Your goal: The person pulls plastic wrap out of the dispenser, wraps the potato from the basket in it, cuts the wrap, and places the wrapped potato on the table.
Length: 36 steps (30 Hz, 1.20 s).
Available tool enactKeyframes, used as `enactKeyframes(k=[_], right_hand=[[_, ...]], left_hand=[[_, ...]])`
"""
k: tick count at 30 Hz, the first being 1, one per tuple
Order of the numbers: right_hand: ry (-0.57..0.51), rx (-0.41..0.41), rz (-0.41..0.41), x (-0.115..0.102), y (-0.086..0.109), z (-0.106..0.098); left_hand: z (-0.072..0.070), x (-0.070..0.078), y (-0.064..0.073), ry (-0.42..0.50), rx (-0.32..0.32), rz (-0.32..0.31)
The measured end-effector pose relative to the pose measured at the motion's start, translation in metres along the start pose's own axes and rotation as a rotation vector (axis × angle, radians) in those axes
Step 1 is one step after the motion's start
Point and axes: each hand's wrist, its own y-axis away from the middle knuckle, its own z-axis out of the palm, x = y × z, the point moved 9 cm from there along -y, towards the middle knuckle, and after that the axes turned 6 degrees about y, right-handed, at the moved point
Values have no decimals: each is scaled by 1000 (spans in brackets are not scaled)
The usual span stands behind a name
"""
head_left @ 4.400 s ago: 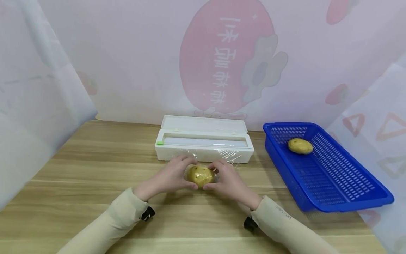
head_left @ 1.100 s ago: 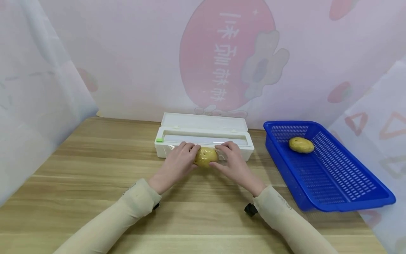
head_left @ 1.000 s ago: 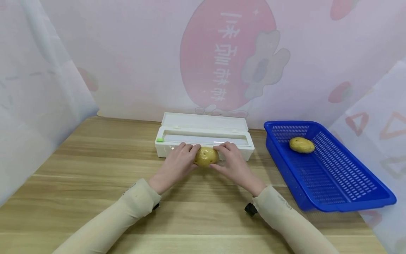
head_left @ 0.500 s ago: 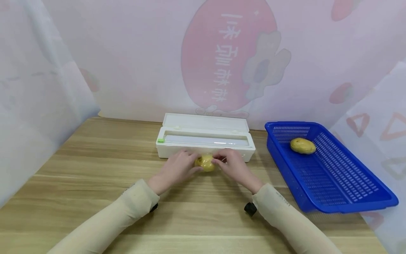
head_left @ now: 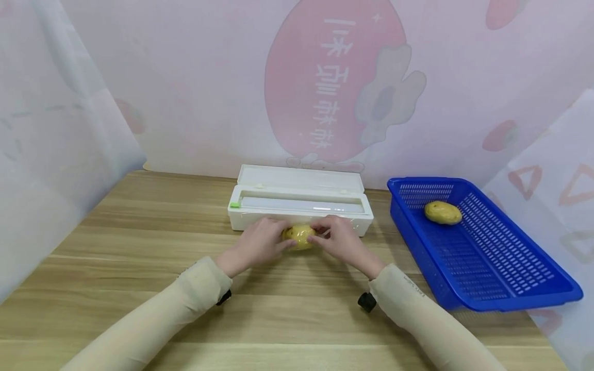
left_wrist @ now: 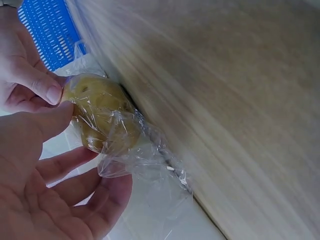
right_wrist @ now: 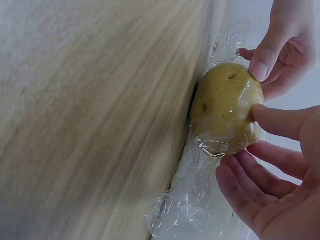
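Observation:
A yellow potato (head_left: 299,237) wrapped in clear plastic film lies on the wooden table, close before the white film box (head_left: 301,208). My left hand (head_left: 260,241) holds its left end with thumb and fingertips. From the other side my right hand (head_left: 341,239) grips the right end, thumb on the near face. In the left wrist view, loose crumpled cling film (left_wrist: 145,155) spreads out from the potato's end beside the left fingers. More bunched film (right_wrist: 192,195) trails past the right fingers in the right wrist view. The potato's far side is partly hidden by the hands.
The box's lid (head_left: 301,179) stands tipped back, showing the roll of film (head_left: 297,204) and a green slider (head_left: 234,205) at its left end. To the right, a blue plastic basket (head_left: 419,247) holds another potato (head_left: 443,213). A printed cloth (head_left: 199,103) hangs behind the table.
The hands carried the potato forward to the box, then drew it slightly back and down. My right thumb and fingers have shifted from beside the potato onto its end.

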Motion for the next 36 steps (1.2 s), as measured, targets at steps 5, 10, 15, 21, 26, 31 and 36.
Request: enactKeyframes(k=[5, 10, 15, 21, 26, 31, 36], right_hand=[[-5, -33, -1, -1, 1, 0], [0, -31, 11, -2, 3, -1], [62, -10, -7, -5, 4, -5], [114, -26, -17, -10, 5, -5], [112, -19, -13, -10, 5, -4], [117, 2, -22, -12, 4, -6], [116, 27, -32, -19, 1, -10]], left_hand=[[-2, 1, 2, -32, 9, 1], [-6, 3, 4, -28, 21, -3], [-12, 3, 6, -13, 51, 7], [-16, 0, 11, -20, 61, 37], [-30, -8, 18, -1, 116, 36], [-56, -25, 25, 41, 209, 22], [-82, -49, 30, 163, 281, 21]])
